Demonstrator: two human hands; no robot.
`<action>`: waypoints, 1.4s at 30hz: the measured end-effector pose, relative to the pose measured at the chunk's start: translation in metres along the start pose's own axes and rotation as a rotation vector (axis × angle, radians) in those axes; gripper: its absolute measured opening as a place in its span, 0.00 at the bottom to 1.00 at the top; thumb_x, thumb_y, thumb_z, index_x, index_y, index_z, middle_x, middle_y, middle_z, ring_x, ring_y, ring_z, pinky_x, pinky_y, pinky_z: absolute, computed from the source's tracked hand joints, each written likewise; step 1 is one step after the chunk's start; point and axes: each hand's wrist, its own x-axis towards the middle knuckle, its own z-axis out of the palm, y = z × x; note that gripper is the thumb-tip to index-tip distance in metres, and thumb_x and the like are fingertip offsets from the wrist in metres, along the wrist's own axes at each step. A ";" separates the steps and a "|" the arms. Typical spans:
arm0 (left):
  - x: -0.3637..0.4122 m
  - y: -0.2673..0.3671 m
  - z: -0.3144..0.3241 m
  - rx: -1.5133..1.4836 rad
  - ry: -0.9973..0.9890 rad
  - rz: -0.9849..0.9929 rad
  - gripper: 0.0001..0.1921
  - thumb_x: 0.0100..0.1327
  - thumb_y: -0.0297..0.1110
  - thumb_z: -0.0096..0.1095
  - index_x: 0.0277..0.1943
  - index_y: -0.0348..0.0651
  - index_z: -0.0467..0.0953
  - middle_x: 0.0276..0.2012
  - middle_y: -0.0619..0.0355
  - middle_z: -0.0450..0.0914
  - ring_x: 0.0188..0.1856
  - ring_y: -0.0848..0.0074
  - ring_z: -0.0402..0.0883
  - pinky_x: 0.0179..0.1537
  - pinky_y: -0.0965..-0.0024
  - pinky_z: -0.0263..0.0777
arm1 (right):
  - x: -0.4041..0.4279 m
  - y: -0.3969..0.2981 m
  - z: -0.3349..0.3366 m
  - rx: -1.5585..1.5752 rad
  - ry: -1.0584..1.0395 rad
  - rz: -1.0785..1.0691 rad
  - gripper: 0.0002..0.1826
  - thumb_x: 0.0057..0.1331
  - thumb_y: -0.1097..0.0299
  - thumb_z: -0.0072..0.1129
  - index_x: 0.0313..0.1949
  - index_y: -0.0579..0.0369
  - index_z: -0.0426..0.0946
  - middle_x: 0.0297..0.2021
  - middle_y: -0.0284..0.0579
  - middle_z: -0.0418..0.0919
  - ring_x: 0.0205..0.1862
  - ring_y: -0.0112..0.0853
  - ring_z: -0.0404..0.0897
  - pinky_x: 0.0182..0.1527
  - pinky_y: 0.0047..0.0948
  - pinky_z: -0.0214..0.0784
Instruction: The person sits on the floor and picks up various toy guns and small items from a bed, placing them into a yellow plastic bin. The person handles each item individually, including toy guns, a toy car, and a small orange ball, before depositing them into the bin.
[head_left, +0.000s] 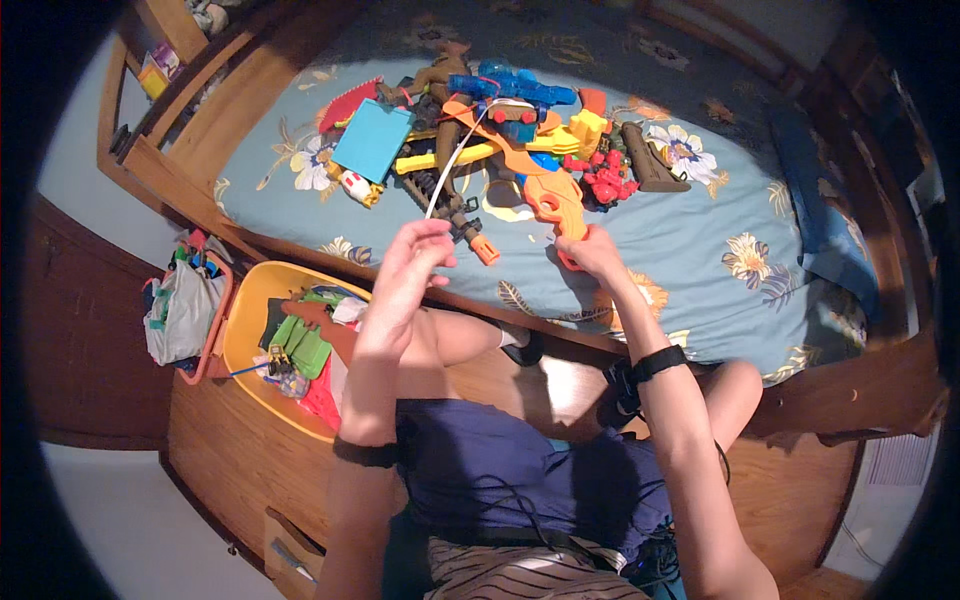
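My right hand (589, 251) grips the handle of an orange plastic toy gun (559, 202) at the near side of a toy pile on the bed. My left hand (416, 266) is raised above the bed's near edge, fingers curled at the end of a thin white cord (454, 161) that runs up to the pile. The pile holds a blue translucent toy gun (510, 86), a light blue plastic panel (373, 140), a yellow toy part (450, 159), red toy figures (609, 178) and a brown plastic piece (649, 159). A dark toy gun with an orange tip (485, 250) lies between my hands.
A yellow tub (244, 322) of mixed toys stands on the wooden floor at the left. Beside it is a pink basket (217, 330) with a white plastic bag (180, 319). The bed's wooden side rail (555, 330) crosses before my legs. A pillow (832, 210) lies at the right.
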 end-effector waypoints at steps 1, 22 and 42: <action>0.000 -0.002 0.002 0.019 -0.022 -0.028 0.17 0.70 0.38 0.60 0.58 0.44 0.73 0.48 0.63 0.77 0.47 0.80 0.78 0.47 0.75 0.69 | -0.001 -0.002 -0.001 0.009 -0.002 -0.017 0.30 0.51 0.49 0.71 0.40 0.67 0.79 0.34 0.57 0.85 0.40 0.43 0.86 0.44 0.38 0.76; 0.091 -0.037 0.049 0.090 -0.115 -0.169 0.26 0.68 0.46 0.60 0.63 0.42 0.69 0.47 0.61 0.78 0.43 0.78 0.79 0.42 0.72 0.71 | 0.013 -0.052 -0.028 0.043 -0.025 -0.214 0.22 0.61 0.53 0.62 0.44 0.61 0.81 0.40 0.52 0.85 0.45 0.41 0.85 0.50 0.37 0.74; 0.169 -0.056 0.077 -0.052 -0.086 -0.112 0.35 0.73 0.35 0.57 0.73 0.37 0.44 0.45 0.56 0.82 0.40 0.76 0.83 0.37 0.73 0.74 | 0.111 -0.167 0.014 -0.598 0.301 -0.657 0.33 0.55 0.52 0.72 0.61 0.38 0.77 0.59 0.54 0.75 0.63 0.54 0.70 0.63 0.54 0.66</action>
